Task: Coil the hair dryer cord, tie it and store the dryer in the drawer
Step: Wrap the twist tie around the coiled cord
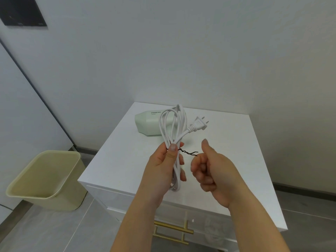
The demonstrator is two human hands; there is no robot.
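The cord (174, 124) is up in the air above the desk (227, 151), bunched into a long, narrow coil of several white loops. The left hand (163, 164) grips it round the middle, with the thumb pressed on the near side and the other fingers (181, 161) wrapped round behind, so loops stick out above and below the fist. A thin black tie (188, 152) circles the bundle right at the thumb. Its twisted tail points out sideways to the right. The plug (199, 124) juts from the upper part of the coil, its two prongs aimed up and to the right.

The right hand (211, 171) is just beside the coil, apart from the cord. Its fingers (200, 172) are curled into a loose fist with the thumb standing up, and nothing is held in them. The tip of the tie's tail ends just at the index knuckle; I cannot tell whether it touches.

Behind the coil the dryer (151, 124) lies on its side on the desk, pale green, with dark lettering on the body. The cord's top loops hide part of it.

The desk is glossy white. Below its front edge sits a drawer (209, 226), closed, with a gold bar handle (172, 227). To the left a pale yellow bin (45, 179) stands on the grey tiled floor (54, 233).
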